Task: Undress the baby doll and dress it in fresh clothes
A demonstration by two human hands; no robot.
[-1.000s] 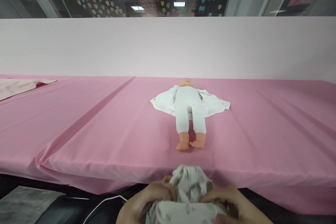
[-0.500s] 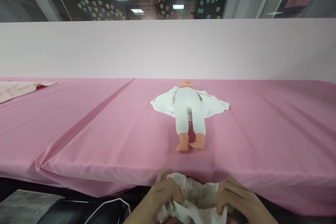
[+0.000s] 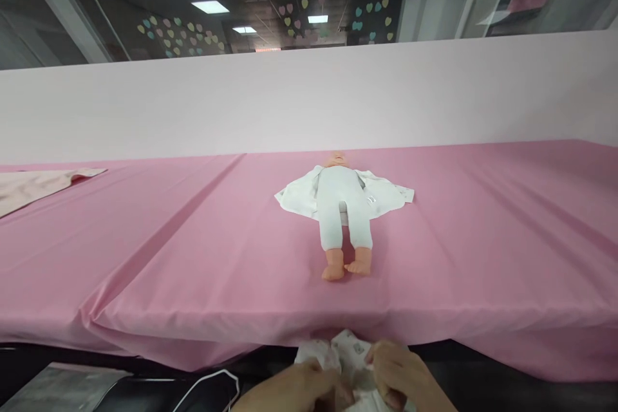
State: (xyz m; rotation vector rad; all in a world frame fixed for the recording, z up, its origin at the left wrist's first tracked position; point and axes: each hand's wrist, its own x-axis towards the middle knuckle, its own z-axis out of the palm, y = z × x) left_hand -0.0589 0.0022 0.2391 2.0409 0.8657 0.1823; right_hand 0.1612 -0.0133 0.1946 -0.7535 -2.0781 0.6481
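Observation:
At the bottom of the head view, in front of the table edge, I hold a bunched white baby garment [image 3: 351,355] with a small print on it. My left hand [image 3: 309,385] is closed at its left side, the fingers partly blurred. On the right side, my right hand [image 3: 392,370] pinches the cloth with curled fingers. The garment's lower part is cut off by the frame, so its exact kind is not clear. Beyond my hands a baby doll [image 3: 344,206] lies on its back, feet toward me, on a spread white baby top [image 3: 299,194].
A pink sheet [image 3: 193,270] covers the wide table. A pale folded cloth [image 3: 38,188] lies at the far left. Below the edge on the left are a grey flat surface [image 3: 62,386] and a white cable [image 3: 207,378]. A white wall panel [image 3: 241,103] stands behind.
My hands have moved closer together, and the garment, held open wide before, is now more gathered between them. The view has tilted slightly. The doll stays where it was.

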